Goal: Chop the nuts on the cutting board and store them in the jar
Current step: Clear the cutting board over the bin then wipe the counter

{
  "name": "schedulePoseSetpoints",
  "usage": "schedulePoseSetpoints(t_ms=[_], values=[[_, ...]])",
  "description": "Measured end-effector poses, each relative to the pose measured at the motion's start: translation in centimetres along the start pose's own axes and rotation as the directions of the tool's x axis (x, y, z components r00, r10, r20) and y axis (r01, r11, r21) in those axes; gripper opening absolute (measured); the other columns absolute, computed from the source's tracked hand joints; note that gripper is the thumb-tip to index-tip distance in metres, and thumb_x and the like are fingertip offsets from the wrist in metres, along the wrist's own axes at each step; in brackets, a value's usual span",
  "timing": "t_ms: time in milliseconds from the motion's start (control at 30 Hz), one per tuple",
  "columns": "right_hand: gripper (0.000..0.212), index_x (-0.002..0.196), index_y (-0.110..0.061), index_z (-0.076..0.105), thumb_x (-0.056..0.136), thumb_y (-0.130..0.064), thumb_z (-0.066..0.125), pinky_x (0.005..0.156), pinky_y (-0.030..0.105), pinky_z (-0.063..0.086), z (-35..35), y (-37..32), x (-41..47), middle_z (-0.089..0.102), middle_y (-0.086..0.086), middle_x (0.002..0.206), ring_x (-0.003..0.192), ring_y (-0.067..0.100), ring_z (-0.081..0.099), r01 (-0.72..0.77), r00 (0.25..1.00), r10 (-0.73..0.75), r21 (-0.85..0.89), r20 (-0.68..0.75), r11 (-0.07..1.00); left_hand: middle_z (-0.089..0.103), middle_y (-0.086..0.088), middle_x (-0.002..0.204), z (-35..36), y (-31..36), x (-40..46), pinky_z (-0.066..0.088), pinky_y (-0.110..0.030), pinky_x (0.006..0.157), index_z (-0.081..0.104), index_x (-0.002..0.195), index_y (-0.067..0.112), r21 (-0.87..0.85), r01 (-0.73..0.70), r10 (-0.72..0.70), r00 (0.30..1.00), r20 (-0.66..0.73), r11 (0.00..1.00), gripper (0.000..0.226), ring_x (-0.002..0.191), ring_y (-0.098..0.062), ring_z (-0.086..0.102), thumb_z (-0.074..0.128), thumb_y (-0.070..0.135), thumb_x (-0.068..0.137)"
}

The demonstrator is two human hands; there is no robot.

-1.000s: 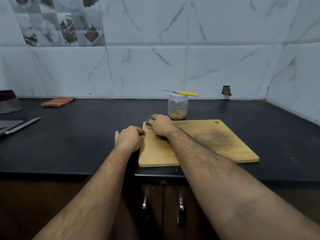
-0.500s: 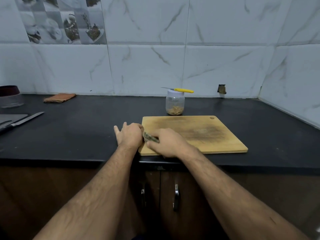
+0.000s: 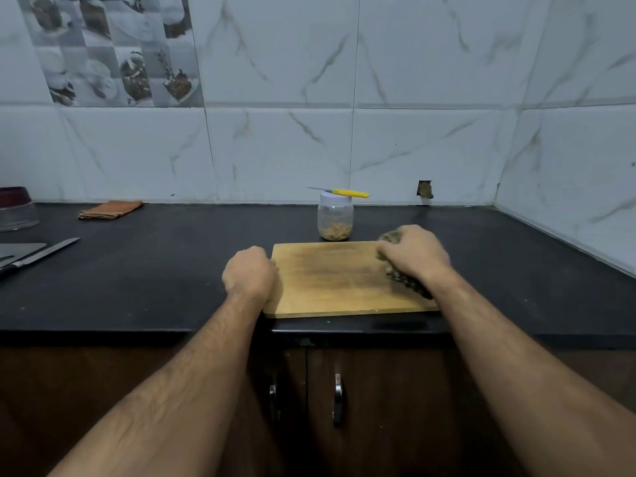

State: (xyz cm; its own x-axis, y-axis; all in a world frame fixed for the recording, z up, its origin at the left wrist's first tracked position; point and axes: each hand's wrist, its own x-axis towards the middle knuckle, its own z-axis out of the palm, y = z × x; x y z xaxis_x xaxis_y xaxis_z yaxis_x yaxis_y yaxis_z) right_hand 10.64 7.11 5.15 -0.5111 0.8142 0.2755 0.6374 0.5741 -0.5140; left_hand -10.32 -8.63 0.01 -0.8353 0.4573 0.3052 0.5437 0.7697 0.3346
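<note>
Board (image 3: 330,280) sits at the bench (image 3: 137,280) front edge. Left hand (image 3: 248,271) curled at the board's left edge — whether it grips the edge, cannot tell. Right hand (image 3: 411,254) on the board's right end, fingers closed on a dark cloth (image 3: 407,282). Behind the board: jar (image 3: 335,216) with nuts (image 3: 335,232) in the bottom, lid on, yellow knife (image 3: 344,192) lying across it.

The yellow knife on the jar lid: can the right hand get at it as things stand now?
Probably not at once. The right hand already holds a dark cloth on the board. The knife lies uncovered on the lidded jar behind the board, the way free.
</note>
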Motion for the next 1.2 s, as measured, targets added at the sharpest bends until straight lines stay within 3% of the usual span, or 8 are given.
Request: schedulePoseSetpoints(t_ms=[133,267,500,633,733,833,967,1200], values=[[0.029,0.080,-0.018,0.063,0.078,-0.045,0.074,0.062,0.028,0.044,-1.7,4.1,1.8,0.065,0.001,0.082,0.077,0.021,0.061,-0.306,0.949,0.313,-0.135,0.040,0.943,0.068,-0.009,0.100,-0.7,0.9,-0.2,0.048,-0.033,0.067,0.064,0.096,0.011,-0.012,0.076,-0.075,0.996,0.057,0.997,0.033,0.094,-0.028,0.063,0.056,0.042,0.097],[0.044,0.091,-0.010,0.066,0.071,-0.043,0.085,0.077,0.037,0.052,-2.5,5.9,2.8,0.067,0.010,0.099,0.087,0.027,0.062,-0.435,0.879,0.443,-0.084,0.176,0.897,0.066,-0.008,0.106,-0.7,1.7,-0.5,0.046,-0.032,0.070,0.064,0.102,0.011,-0.038,0.116,-0.112,0.988,0.104,0.993,0.034,0.101,-0.028,0.063,0.056,0.043,0.096],[0.023,0.072,-0.004,0.065,0.083,-0.021,0.077,0.053,0.029,0.042,-3.3,5.2,2.7,0.064,0.010,0.071,0.061,0.021,0.058,-0.479,0.837,0.447,0.030,0.315,0.877,0.067,-0.009,0.112,0.1,3.1,-0.5,0.047,-0.033,0.073,0.065,0.109,0.010,-0.079,0.212,-0.198,0.968,0.152,0.974,0.035,0.105,-0.028,0.063,0.062,0.041,0.094],[0.021,0.087,-0.001,0.074,0.081,-0.021,0.076,0.067,0.031,0.053,-3.3,5.6,3.0,0.072,0.011,0.078,0.071,0.024,0.065,-0.488,0.831,0.432,0.088,0.349,0.868,0.066,-0.011,0.111,0.6,2.7,0.3,0.047,-0.034,0.072,0.064,0.099,0.009,-0.130,0.251,-0.229,0.960,0.162,0.959,0.030,0.102,-0.029,0.062,0.061,0.039,0.094],[0.019,0.080,-0.003,0.070,0.087,-0.021,0.070,0.054,0.027,0.045,-3.6,5.1,2.9,0.067,0.007,0.064,0.060,0.018,0.060,-0.474,0.839,0.397,0.141,0.372,0.869,0.065,-0.013,0.115,0.2,2.4,0.9,0.045,-0.034,0.070,0.064,0.107,0.006,-0.145,0.256,-0.232,0.959,0.161,0.956,0.033,0.105,-0.031,0.061,0.059,0.036,0.096],[0.019,0.091,-0.003,0.073,0.089,-0.022,0.068,0.050,0.023,0.043,-3.4,4.4,3.1,0.069,0.007,0.064,0.052,0.016,0.058,-0.481,0.832,0.381,0.182,0.403,0.857,0.064,-0.014,0.118,-0.1,1.7,1.5,0.044,-0.035,0.071,0.064,0.111,0.004,-0.121,0.262,-0.240,0.956,0.169,0.958,0.033,0.108,-0.031,0.061,0.058,0.033,0.097],[0.026,0.097,-0.001,0.074,0.086,-0.024,0.072,0.057,0.027,0.049,-2.6,4.2,3.2,0.074,0.013,0.084,0.060,0.020,0.062,-0.492,0.813,0.378,0.176,0.443,0.853,0.065,-0.013,0.113,0.0,0.5,2.1,0.044,-0.035,0.069,0.061,0.096,0.008,-0.125,0.283,-0.260,0.950,0.171,0.951,0.022,0.103,-0.031,0.062,0.058,0.030,0.096],[0.022,0.090,-0.002,0.071,0.084,-0.023,0.075,0.068,0.033,0.053,-0.9,2.4,2.9,0.073,0.014,0.079,0.068,0.024,0.066,-0.467,0.830,0.320,0.256,0.458,0.846,0.065,-0.012,0.107,-0.6,-2.2,2.8,0.044,-0.036,0.068,0.057,0.088,0.010,-0.143,0.323,-0.305,0.943,0.134,0.936,0.021,0.095,-0.029,0.060,0.059,0.029,0.095]])
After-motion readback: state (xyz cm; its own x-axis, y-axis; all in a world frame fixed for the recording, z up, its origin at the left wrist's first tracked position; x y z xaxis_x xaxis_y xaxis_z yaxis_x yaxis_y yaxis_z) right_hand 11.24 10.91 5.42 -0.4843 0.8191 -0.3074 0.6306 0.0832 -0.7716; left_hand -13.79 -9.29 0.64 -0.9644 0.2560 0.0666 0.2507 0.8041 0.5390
